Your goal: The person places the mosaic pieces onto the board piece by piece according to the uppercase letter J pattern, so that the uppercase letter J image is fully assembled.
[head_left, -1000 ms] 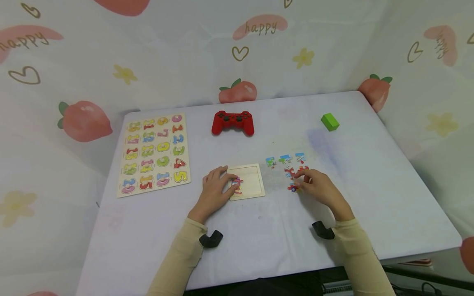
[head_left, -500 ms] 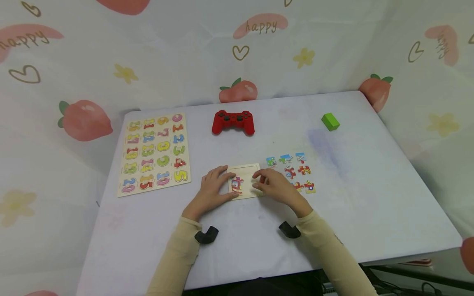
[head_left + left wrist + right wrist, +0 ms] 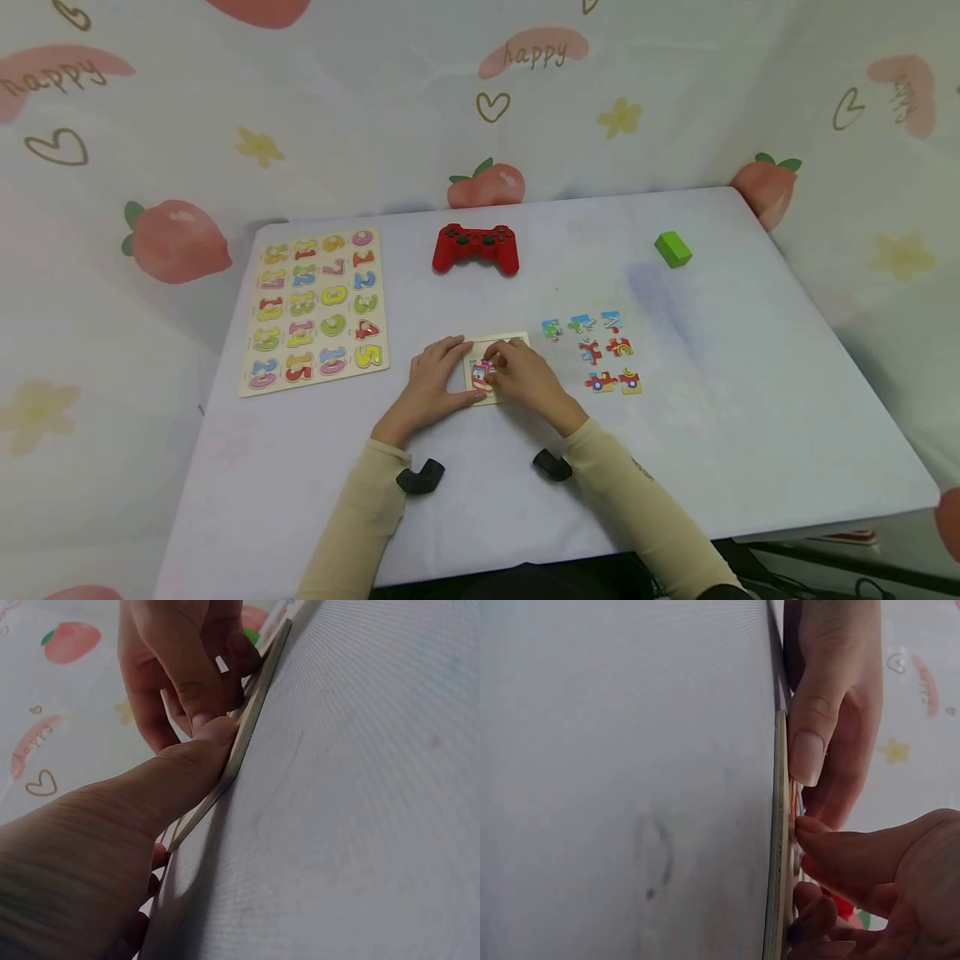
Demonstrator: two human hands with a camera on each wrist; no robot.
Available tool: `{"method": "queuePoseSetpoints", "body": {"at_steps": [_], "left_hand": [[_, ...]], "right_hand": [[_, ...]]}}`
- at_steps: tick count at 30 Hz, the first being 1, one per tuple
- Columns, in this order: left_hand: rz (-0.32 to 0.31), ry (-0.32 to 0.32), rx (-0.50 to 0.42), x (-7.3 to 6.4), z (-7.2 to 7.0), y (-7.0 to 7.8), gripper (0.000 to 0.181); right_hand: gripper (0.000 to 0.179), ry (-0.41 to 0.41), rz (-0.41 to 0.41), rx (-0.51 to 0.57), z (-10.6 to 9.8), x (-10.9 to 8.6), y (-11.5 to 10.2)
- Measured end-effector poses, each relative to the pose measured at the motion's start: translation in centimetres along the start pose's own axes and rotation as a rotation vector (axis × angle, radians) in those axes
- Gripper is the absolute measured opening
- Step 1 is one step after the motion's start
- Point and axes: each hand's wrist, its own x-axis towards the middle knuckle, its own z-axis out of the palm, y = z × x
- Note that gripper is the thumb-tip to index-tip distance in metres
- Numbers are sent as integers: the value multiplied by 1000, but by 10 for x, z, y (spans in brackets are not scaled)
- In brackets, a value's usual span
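A small light wooden puzzle board (image 3: 516,337) lies in front of me, with a red and pink train picture (image 3: 477,375) at its left side. My left hand (image 3: 430,385) holds its left end, thumb along the near edge and fingers at the far corner. Over the board, my right hand (image 3: 525,383) pinches a small puzzle piece down at the picture; the fingers mostly cover it. Thumb and fingertips meet the board surface in the right wrist view, beside the left thumb (image 3: 810,754). Several loose jigsaw pieces (image 3: 602,382) lie in rows to the right.
A wooden number board (image 3: 315,312) with colourful numerals lies at the left. Farther back sit a red game controller (image 3: 476,247) and a green block (image 3: 673,249). A white cloth covers the table (image 3: 750,400); a peach-printed curtain (image 3: 360,100) rises behind it.
My right hand has moved left from the loose pieces to the puzzle board and lowered its fingers at the train picture. The left hand stays at the board's left end, its thumb shifted toward the near edge.
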Motion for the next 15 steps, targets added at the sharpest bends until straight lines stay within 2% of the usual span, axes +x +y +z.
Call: {"method": "queuePoseSetpoints", "body": {"at_steps": [5, 15], "left_hand": [[-2, -3, -6, 0, -1, 1, 79], [8, 12, -28, -1, -1, 0, 78]], "right_hand": [[22, 8, -1, 17, 0, 2, -2], [6, 83, 9, 114, 0, 8, -2]]}}
